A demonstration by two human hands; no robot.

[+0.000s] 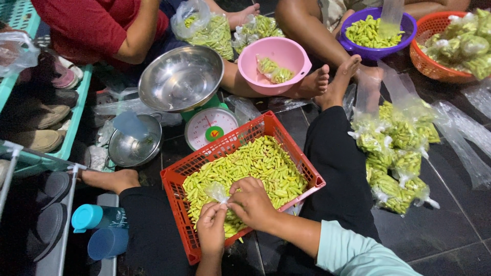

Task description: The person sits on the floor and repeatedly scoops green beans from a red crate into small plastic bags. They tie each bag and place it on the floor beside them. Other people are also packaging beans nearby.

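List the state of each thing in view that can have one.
left hand: pinching clear bag
right hand: gripping the same bag
red basket: filled with green chilies
scale pan: empty
pink bowl: holds two filled bags
tied bags: piled on floor

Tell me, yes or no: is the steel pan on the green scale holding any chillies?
No, the round steel scale pan sits bare.

A scale stands behind the basket, with bagged pods probably right.
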